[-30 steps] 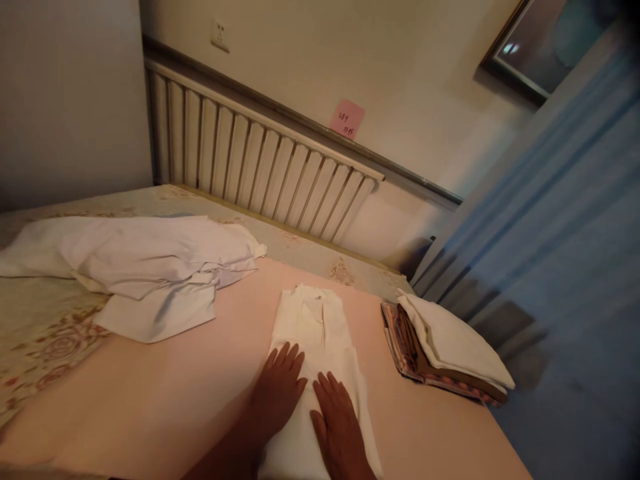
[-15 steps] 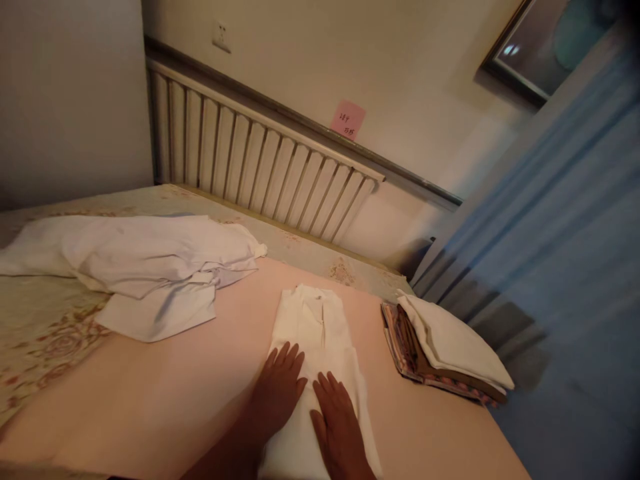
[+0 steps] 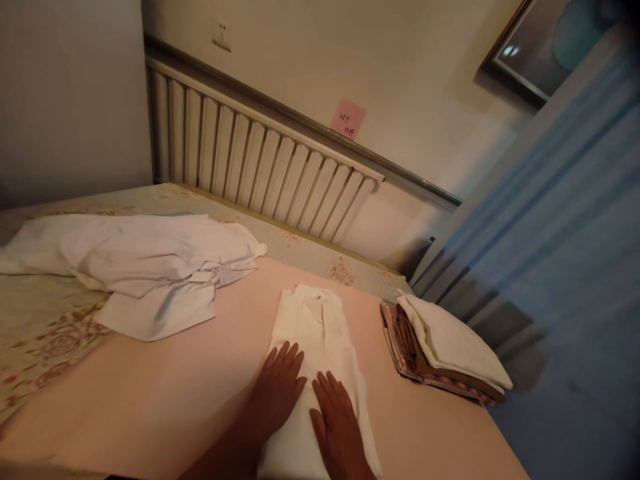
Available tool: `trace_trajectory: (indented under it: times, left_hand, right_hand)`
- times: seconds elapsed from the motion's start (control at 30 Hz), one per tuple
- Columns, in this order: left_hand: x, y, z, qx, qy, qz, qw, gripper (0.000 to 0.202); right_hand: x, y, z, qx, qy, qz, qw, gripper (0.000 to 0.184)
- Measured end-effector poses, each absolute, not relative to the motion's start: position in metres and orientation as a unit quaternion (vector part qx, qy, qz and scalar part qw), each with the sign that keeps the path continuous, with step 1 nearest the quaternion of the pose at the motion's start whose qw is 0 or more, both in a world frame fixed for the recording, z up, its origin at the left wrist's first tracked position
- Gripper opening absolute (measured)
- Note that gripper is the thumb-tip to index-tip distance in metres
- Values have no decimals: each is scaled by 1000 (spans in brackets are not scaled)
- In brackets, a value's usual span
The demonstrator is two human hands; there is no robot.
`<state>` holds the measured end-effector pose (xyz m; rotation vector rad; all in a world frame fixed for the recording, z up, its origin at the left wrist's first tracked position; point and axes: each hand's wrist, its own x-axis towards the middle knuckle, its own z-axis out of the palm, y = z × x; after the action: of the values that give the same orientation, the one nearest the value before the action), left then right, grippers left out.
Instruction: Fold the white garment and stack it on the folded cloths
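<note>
Shirt, white, lies lengthwise on the pink cloth, its neckline at the far end and its near end running out of view at the bottom. Its sides widen a little toward the wearer. Pink cloth shows along both sides: a broad stretch to the left, up to the rumpled white pile, and a narrower one to the right, up to the folded stack. The stack sits near the cloth's right edge, white on top, brown and patterned fabric below. The pile lies partly on the pink cloth and partly on the floral cover.

The cover shows beyond the cloth's far edge too, reaching toward the radiator. On the wall are a socket, a pink note with handwriting, and a framed picture. A blue curtain hangs along the right.

Both hands rest flat on the shirt, palms down. The left hand has its fingers slightly spread; the right hand has them closer together, its thumb apart. Neither grips anything.
</note>
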<state>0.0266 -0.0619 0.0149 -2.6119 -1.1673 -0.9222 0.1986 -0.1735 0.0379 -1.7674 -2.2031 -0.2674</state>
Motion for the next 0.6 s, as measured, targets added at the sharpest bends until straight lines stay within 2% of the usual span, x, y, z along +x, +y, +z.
trace_trajectory:
  times: [0.6]
  left_hand:
    - [26,-63,18,-868,-392,-299,55,44]
  right_hand:
    - [198,-174,39,-614,-766,-100,165,53]
